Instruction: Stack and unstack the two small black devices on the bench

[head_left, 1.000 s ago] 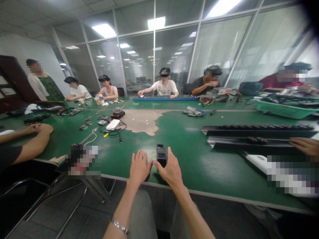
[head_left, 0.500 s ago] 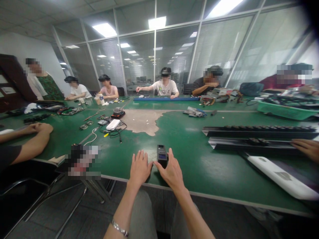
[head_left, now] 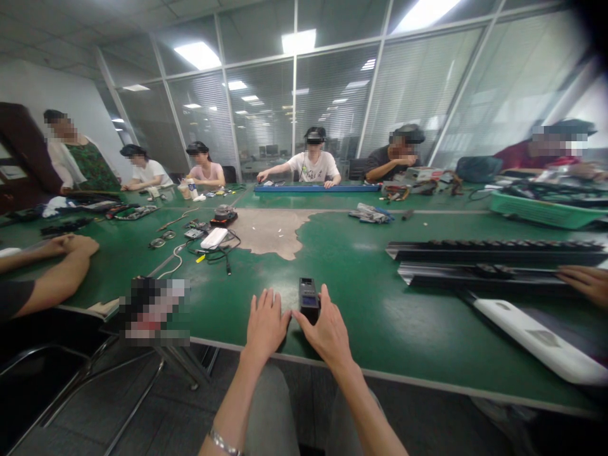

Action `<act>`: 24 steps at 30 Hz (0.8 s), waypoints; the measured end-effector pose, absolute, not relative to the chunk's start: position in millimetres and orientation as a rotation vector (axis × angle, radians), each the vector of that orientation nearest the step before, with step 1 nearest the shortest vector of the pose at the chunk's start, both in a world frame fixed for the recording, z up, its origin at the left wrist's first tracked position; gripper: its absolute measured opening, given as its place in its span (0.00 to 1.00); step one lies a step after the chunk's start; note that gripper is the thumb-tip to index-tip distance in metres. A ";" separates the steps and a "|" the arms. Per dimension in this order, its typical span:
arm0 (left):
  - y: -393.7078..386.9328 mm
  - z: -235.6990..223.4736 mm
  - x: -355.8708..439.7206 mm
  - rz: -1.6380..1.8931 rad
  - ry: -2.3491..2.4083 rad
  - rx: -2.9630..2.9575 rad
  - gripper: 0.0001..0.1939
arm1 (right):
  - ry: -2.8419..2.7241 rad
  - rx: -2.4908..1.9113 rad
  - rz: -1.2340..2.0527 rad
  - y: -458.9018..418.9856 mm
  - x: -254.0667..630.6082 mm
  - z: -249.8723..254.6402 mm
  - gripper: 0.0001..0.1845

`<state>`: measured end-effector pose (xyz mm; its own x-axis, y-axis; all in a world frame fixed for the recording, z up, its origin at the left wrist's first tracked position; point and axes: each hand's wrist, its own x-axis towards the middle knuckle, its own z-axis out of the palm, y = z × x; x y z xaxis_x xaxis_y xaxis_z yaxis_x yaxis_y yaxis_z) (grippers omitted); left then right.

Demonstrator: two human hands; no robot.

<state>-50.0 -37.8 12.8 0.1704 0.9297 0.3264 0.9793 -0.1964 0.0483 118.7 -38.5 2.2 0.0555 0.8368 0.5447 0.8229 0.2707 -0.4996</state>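
Head camera: my left hand (head_left: 266, 323) rests palm-down on the green table (head_left: 365, 272), fingers slightly parted, empty. Black, boxy device (head_left: 308, 290), bluish screen (head_left: 309, 301), sits between hands. Right hand (head_left: 331, 326): thumb and fingers wide apart beside it; contact I cannot confirm.

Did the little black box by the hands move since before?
No, the black box sits just the same against the beige patch on the table.

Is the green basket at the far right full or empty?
Full, or nearly so: dark, cable-like items are heaped up to the rim of the green basket.
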 end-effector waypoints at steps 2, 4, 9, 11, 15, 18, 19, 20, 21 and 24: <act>-37.4 12.4 -49.9 -0.428 -1.871 -2.262 0.29 | -1.736 -1.527 0.016 -38.0 118.9 2.2 0.53; -37.1 12.1 -49.8 -0.424 -1.872 -2.262 0.29 | -1.739 -1.530 0.011 -37.7 119.1 2.4 0.53; -36.7 12.5 -49.3 -0.414 -1.872 -2.265 0.29 | -1.734 -1.519 -0.006 -38.1 119.4 2.8 0.54; -36.7 13.0 -49.1 -0.410 -1.876 -2.265 0.30 | -1.731 -1.517 0.003 -38.4 119.5 2.7 0.54; -37.2 14.8 -49.0 -0.403 -1.887 -2.271 0.30 | -1.724 -1.521 0.039 -38.5 119.5 2.4 0.54; -37.9 16.2 -48.9 -0.401 -1.898 -2.279 0.30 | -1.714 -1.519 0.052 -39.0 119.3 3.2 0.54; -38.2 16.6 -48.8 -0.401 -1.902 -2.281 0.30 | -1.710 -1.517 0.056 -39.4 119.2 3.8 0.54; -38.6 16.9 -48.5 -0.403 -1.904 -2.281 0.29 | -1.706 -1.516 0.061 -39.8 119.0 4.5 0.54; -39.0 17.1 -48.2 -0.406 -1.905 -2.279 0.29 | -1.702 -1.517 0.068 -40.3 118.9 5.3 0.53; -40.1 17.4 -47.0 -0.414 -1.898 -2.272 0.25 | -1.690 -1.528 0.092 -41.5 118.8 6.8 0.54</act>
